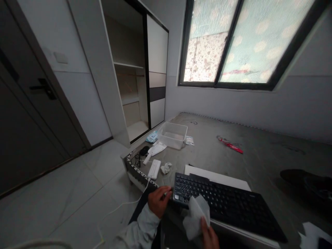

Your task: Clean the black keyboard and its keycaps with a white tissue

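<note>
Pinching white tissue [196,211], the right hand [209,236] was at the keyboard [230,203]. I couldn't tell the left hand [158,202]'s grip.

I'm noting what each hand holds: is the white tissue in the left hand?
No, the right hand holds the white tissue, while the left hand is by the keyboard.

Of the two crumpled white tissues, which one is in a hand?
The larger-looking tissue, in the right hand at the near edge of the black keyboard. The smaller wad lies on the mattress, beside the white power strip.
</note>
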{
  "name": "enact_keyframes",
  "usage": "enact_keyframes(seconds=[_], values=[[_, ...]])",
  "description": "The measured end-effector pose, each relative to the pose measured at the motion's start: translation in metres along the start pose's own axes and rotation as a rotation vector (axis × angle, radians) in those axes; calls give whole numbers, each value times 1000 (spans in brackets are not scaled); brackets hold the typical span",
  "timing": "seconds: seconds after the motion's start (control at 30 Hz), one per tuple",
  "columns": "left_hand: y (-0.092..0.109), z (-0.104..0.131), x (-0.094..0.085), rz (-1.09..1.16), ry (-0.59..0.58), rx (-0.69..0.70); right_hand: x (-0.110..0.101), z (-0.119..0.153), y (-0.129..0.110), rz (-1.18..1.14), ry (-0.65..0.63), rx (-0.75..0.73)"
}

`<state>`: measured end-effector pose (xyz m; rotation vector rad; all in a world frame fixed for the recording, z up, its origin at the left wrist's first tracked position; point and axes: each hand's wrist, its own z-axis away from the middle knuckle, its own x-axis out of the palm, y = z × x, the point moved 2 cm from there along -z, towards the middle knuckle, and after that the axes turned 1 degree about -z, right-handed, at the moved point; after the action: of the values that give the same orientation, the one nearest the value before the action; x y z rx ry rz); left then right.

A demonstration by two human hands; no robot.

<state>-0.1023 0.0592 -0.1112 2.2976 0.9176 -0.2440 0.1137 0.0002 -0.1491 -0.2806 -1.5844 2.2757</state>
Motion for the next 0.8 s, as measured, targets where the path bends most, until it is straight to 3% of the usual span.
enact_keyframes(seconds=[0.13,0.23,0.33,0.4,0.53,0.7,0.8], values=[[46,30,-11,79,-176,-38,20,14,9,-56,-187,-7],[62,36,-6,119,-276,-94,27,25,15,-221,-238,62],[65,35,0,161,-371,-203,25,26,17,-415,-281,112],[64,36,2,207,-423,-229,19,22,18,-389,-301,98],[61,49,7,247,-515,-160,7,16,19,-188,-288,59],[54,61,15,194,-575,-45,6,19,14,-141,-467,51],[59,60,17,200,-611,-12,5,17,15,-79,-388,32]])
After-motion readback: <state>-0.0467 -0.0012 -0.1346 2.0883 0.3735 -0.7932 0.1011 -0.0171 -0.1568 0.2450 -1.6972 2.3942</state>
